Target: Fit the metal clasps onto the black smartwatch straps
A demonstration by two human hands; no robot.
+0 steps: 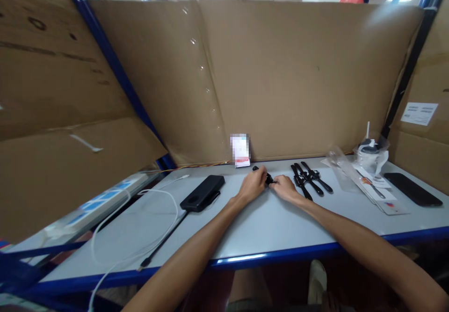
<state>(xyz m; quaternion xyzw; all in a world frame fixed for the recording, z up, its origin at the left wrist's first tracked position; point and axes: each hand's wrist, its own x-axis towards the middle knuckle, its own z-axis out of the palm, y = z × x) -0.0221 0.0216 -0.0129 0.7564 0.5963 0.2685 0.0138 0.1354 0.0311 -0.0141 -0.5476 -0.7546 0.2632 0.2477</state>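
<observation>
Both my hands meet near the back of a pale grey table (245, 228). My left hand (251, 186) is closed round a small black part (268, 178), and my right hand (285, 189) pinches the same part from the right. Just right of my right hand lie several black watch straps (309, 180) in a loose bunch. A second small black piece (256, 168) rests on the table just behind my left hand.
A black power bank (202, 193) with black and white cables (164, 218) lies to the left. A small white card (240, 150) leans on the cardboard back wall (266, 78). At the right are clear bags with papers (365, 176), a dark phone (412, 189) and more cardboard.
</observation>
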